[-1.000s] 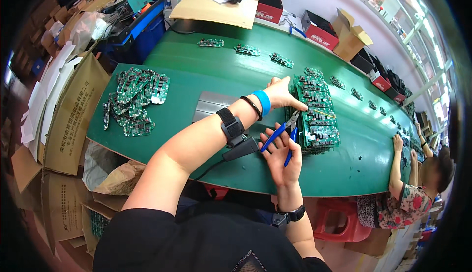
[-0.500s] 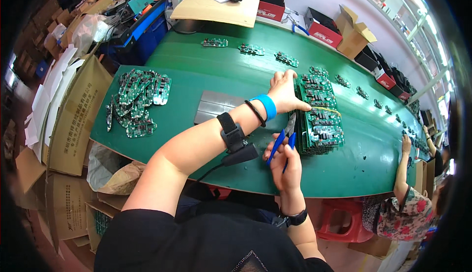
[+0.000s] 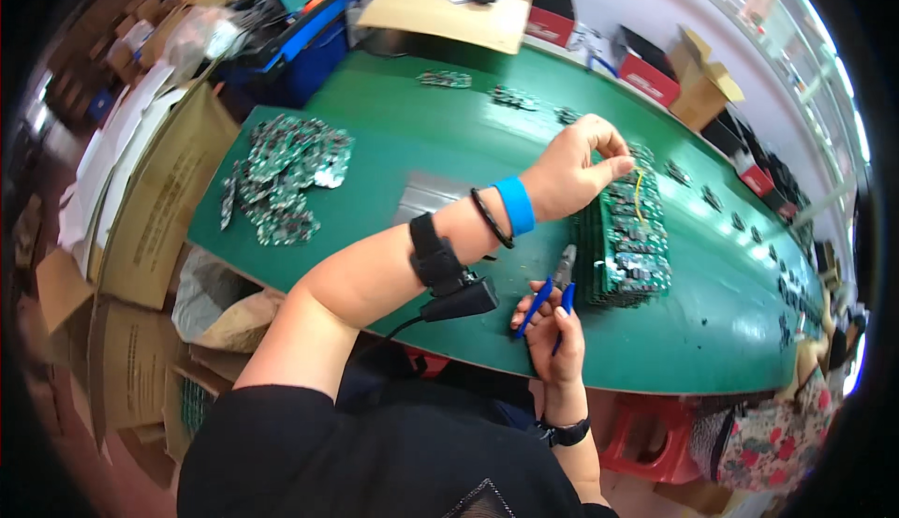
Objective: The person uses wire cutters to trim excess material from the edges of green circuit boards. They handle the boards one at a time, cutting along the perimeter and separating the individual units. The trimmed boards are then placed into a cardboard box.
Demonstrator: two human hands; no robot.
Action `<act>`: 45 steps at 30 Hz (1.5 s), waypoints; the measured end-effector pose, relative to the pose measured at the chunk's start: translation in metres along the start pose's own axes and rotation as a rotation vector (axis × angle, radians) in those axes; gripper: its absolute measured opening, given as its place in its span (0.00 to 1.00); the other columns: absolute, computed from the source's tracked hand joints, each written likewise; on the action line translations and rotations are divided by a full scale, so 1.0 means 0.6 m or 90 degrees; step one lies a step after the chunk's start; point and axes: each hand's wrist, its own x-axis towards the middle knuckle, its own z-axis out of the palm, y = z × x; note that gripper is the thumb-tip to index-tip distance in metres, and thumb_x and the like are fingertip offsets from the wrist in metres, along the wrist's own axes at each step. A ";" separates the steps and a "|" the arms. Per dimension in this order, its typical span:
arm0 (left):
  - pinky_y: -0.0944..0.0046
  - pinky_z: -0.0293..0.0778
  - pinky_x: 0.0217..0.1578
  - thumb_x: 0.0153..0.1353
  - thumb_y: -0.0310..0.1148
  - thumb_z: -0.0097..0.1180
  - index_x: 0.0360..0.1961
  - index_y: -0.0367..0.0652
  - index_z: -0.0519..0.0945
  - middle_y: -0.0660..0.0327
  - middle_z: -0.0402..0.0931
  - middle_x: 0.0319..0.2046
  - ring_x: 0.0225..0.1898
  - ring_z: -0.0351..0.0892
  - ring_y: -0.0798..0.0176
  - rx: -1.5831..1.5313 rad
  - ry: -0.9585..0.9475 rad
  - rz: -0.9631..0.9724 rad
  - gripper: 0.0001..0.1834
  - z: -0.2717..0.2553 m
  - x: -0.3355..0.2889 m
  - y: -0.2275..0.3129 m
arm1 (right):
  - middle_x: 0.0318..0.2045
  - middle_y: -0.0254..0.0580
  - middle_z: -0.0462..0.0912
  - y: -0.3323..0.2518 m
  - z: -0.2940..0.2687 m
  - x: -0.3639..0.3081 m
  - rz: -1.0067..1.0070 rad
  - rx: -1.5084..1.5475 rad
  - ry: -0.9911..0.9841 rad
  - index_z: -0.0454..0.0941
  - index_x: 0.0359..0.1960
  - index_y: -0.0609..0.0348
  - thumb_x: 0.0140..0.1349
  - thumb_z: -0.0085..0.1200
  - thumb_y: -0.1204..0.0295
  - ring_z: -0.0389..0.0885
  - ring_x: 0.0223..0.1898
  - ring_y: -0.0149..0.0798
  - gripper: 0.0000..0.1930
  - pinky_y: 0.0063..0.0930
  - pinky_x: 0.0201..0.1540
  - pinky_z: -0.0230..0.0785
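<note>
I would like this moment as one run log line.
left hand: by yellow strand, at circuit board stack; right hand: holds blue-handled cutters; board pile: on green table, left

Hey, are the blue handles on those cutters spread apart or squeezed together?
Spread apart: the cutters lie in the right hand, and a clear gap shows between their two blue handles.

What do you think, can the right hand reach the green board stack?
Probably yes: the right hand holds blue-handled pliers, whose tips sit just left of the board stack, with nothing visible between.
</note>
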 end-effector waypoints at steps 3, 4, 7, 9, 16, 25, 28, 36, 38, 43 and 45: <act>0.74 0.69 0.35 0.67 0.31 0.53 0.39 0.39 0.75 0.58 0.73 0.45 0.34 0.74 0.74 -0.184 -0.002 -0.007 0.06 -0.086 -0.058 0.079 | 0.43 0.51 0.76 0.000 -0.002 -0.002 0.000 -0.009 0.015 0.62 0.60 0.69 0.63 0.50 0.60 0.77 0.43 0.44 0.30 0.37 0.50 0.68; 0.74 0.69 0.35 0.67 0.31 0.52 0.40 0.40 0.75 0.57 0.73 0.45 0.34 0.74 0.73 -0.204 -0.003 -0.023 0.06 -0.124 -0.093 0.109 | 0.43 0.51 0.76 0.001 -0.006 -0.004 0.002 -0.018 0.027 0.61 0.61 0.69 0.62 0.50 0.60 0.76 0.43 0.44 0.30 0.37 0.50 0.68; 0.72 0.71 0.37 0.69 0.32 0.49 0.41 0.43 0.72 0.56 0.77 0.38 0.35 0.76 0.70 -0.199 0.083 -0.030 0.05 -0.235 -0.225 0.186 | 0.43 0.50 0.74 0.006 -0.016 -0.009 -0.014 -0.048 0.003 0.56 0.65 0.69 0.60 0.52 0.58 0.75 0.44 0.43 0.37 0.37 0.51 0.67; 0.71 0.71 0.36 0.69 0.33 0.49 0.40 0.43 0.72 0.57 0.77 0.35 0.35 0.76 0.69 -0.070 0.210 -0.015 0.05 -0.296 -0.317 0.230 | 0.43 0.48 0.73 0.006 -0.011 -0.012 -0.016 -0.086 0.009 0.53 0.67 0.68 0.59 0.53 0.56 0.74 0.43 0.43 0.40 0.36 0.50 0.67; 0.72 0.73 0.33 0.69 0.34 0.49 0.37 0.43 0.73 0.62 0.79 0.31 0.31 0.78 0.70 0.441 0.689 -0.220 0.06 -0.463 -0.599 0.289 | 0.42 0.45 0.72 0.000 0.001 -0.006 -0.020 -0.218 -0.030 0.55 0.66 0.68 0.59 0.52 0.52 0.72 0.41 0.39 0.40 0.32 0.49 0.64; 0.63 0.78 0.31 0.60 0.27 0.56 0.36 0.39 0.80 0.55 0.81 0.28 0.29 0.83 0.61 0.756 0.798 -0.321 0.05 -0.601 -0.768 0.080 | 0.41 0.46 0.73 -0.010 0.008 -0.023 -0.010 -0.247 -0.016 0.56 0.65 0.70 0.61 0.52 0.62 0.74 0.40 0.39 0.34 0.31 0.48 0.65; 0.67 0.77 0.28 0.65 0.28 0.54 0.42 0.39 0.78 0.58 0.80 0.32 0.28 0.80 0.67 0.706 0.782 -0.196 0.07 -0.475 -0.612 0.150 | 0.47 0.50 0.75 -0.066 0.056 -0.060 -0.030 -0.634 -0.038 0.65 0.60 0.68 0.57 0.48 0.78 0.75 0.46 0.44 0.26 0.35 0.53 0.65; 0.74 0.73 0.29 0.65 0.21 0.49 0.40 0.35 0.79 0.62 0.77 0.32 0.29 0.75 0.72 0.424 0.433 -0.074 0.07 -0.246 -0.426 0.133 | 0.44 0.56 0.75 -0.221 0.101 -0.018 -0.353 -1.238 0.238 0.71 0.51 0.65 0.50 0.63 0.74 0.71 0.48 0.58 0.25 0.42 0.55 0.63; 0.72 0.73 0.27 0.60 0.18 0.52 0.39 0.36 0.80 0.60 0.77 0.29 0.26 0.76 0.70 0.439 0.332 -0.053 0.08 -0.207 -0.385 0.124 | 0.45 0.56 0.75 -0.220 0.090 -0.011 -0.314 -1.295 0.270 0.70 0.52 0.66 0.43 0.71 0.65 0.70 0.49 0.57 0.34 0.44 0.54 0.63; 0.69 0.71 0.24 0.56 0.16 0.54 0.38 0.38 0.80 0.57 0.78 0.29 0.25 0.77 0.65 0.396 0.166 0.017 0.10 -0.154 -0.330 0.097 | 0.46 0.55 0.75 -0.210 0.046 -0.001 -0.316 -1.383 0.313 0.69 0.48 0.67 0.40 0.73 0.56 0.69 0.50 0.58 0.38 0.45 0.54 0.64; 0.69 0.71 0.24 0.56 0.17 0.54 0.37 0.38 0.80 0.58 0.78 0.30 0.26 0.77 0.65 0.384 0.129 0.007 0.09 -0.146 -0.318 0.095 | 0.45 0.54 0.76 -0.211 0.060 0.002 -0.230 -1.312 0.329 0.69 0.48 0.67 0.40 0.73 0.56 0.69 0.50 0.58 0.38 0.46 0.53 0.64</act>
